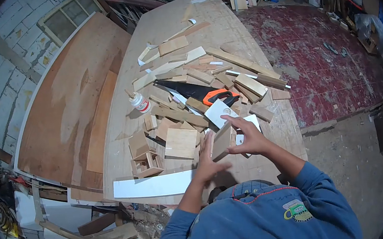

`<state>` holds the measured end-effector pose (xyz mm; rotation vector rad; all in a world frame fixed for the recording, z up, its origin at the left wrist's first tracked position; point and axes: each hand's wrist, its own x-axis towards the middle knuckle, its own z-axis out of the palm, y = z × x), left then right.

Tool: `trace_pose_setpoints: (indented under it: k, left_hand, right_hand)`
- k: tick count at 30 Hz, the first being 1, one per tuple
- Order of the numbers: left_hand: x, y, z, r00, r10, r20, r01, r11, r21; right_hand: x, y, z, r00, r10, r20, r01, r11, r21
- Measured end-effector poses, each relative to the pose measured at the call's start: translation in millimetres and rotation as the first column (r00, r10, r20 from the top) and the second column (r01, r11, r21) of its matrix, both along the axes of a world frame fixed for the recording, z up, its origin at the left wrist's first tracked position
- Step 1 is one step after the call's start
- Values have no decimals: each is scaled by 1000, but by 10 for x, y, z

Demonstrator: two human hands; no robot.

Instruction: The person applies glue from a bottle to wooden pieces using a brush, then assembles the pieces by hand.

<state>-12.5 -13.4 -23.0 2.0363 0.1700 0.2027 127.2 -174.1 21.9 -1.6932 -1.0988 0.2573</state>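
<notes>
My right hand [249,137] grips a small wooden board [223,140] between thumb and fingers, holding it tilted on edge near the front of the workbench. Against the board's left side, my left hand [205,162] lies with straight fingers, its thumb spread away. White square pieces [219,111] lie just beyond the board and partly under my right hand. Left of my hands are a flat square of plywood [181,143] and a small box-like wooden assembly [146,159]. A handsaw with an orange and black handle [221,96] rests on the offcuts.
Wood offcuts [200,76] are heaped across the workbench [217,16]. A glue bottle [140,103] stands at the left of the heap. A long white strip [154,185] lies along the front edge. Large plywood sheets [63,106] lean at the left; red flooring [313,61] is at the right.
</notes>
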Motion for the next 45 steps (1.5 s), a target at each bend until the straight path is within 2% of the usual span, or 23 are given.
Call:
trace_pose_setpoints:
  k: [1, 2, 4, 8, 10, 11, 12, 15, 17, 18, 21, 22, 24, 25, 26, 30, 32, 36, 37, 39, 42, 44, 45]
  left_hand:
    - [-22, -23, 46, 999, -40, 3, 39, 983, 179]
    - [-24, -64, 94, 999, -36, -4, 36, 985, 171]
    - [-11, -141, 149, 995, -88, -47, 87, 996, -17]
    - [-29, -153, 73, 997, -82, -15, 83, 989, 119]
    - [-53, -105, 27, 989, -137, 53, 126, 977, 173]
    - [-55, -90, 6, 973, -196, 121, 164, 957, 238]
    - [-67, -98, -21, 974, -195, 119, 163, 959, 233]
    - [-141, -161, -114, 989, -148, 26, 141, 973, 180]
    - [-129, -233, -186, 988, -153, -17, 151, 986, -71]
    - [-128, -278, -243, 986, -160, -39, 149, 969, -198]
    - [-128, -309, -462, 993, -119, -11, 108, 935, -339]
    - [-136, -315, -464, 993, -108, -43, 79, 899, -431]
    - [-148, -313, -455, 992, -99, -72, 44, 840, -541]
    - [-143, -302, -455, 991, -98, -96, 15, 770, -638]
    - [-145, -265, -500, 991, -95, -98, 10, 767, -641]
    - [-194, -132, -607, 980, 5, -197, -151, 663, -734]
    - [-265, -58, -538, 927, 66, -369, -342, 553, -760]
    - [-360, 228, -847, 952, 236, -194, -304, 675, -672]
    - [-374, 311, -850, 948, 265, -173, -311, 676, -668]
    - [-382, 470, -873, 935, 302, -186, -307, 428, -850]
    - [-356, 642, -828, 907, 416, -68, -289, 496, -819]
    - [-360, 748, -698, 883, 468, -35, -285, 475, -832]
    - [-369, 794, -658, 876, 481, -27, -282, 467, -838]
  right_hand:
    - [-27, -28, 8, 998, 58, -11, -58, 998, 17]
    - [-60, -53, 17, 993, 117, -23, -116, 993, 34]
    - [-97, -80, 47, 983, 182, 16, -182, 983, 0]
    - [-87, -159, 75, 963, 266, -50, -269, 962, -52]
    - [-44, -192, -39, 902, 345, -261, -326, 939, 113]
    - [14, -238, -67, 849, 350, -395, -334, 936, 112]
    - [25, -258, 37, 938, 257, -233, -244, 966, 84]
    - [23, -264, 41, 901, 220, -373, -214, 975, 59]
    - [40, -185, -249, 895, 54, -443, -81, 996, -42]
    - [32, -168, -340, 894, 51, -445, -80, 996, -46]
    - [-19, -163, -473, 661, -47, -749, -46, 994, -103]
    - [-28, -141, -555, 659, -47, -751, -51, 993, -108]
    - [-21, -57, -852, 459, -81, -885, 85, 995, -47]
    - [7, -65, -960, 346, -79, -935, 52, 997, -65]
    - [21, -57, -1112, 344, -81, -935, 48, 996, -69]
    - [25, -60, -1767, 450, -193, -872, -9, 975, -221]
    - [13, 14, -1814, 485, -265, -833, 8, 954, -299]
    - [320, 572, -1476, 584, -136, -800, -101, 966, -238]
    - [417, 787, -1416, 690, -111, -715, -97, 965, -243]
    - [582, 1248, -1277, 853, -49, -519, -89, 967, -237]
    - [758, 2105, -981, 983, 80, -165, -115, 971, -209]
    - [844, 2715, -851, 994, 106, -41, -112, 974, -199]
    - [917, 3059, -868, 988, 135, -75, -149, 959, -239]
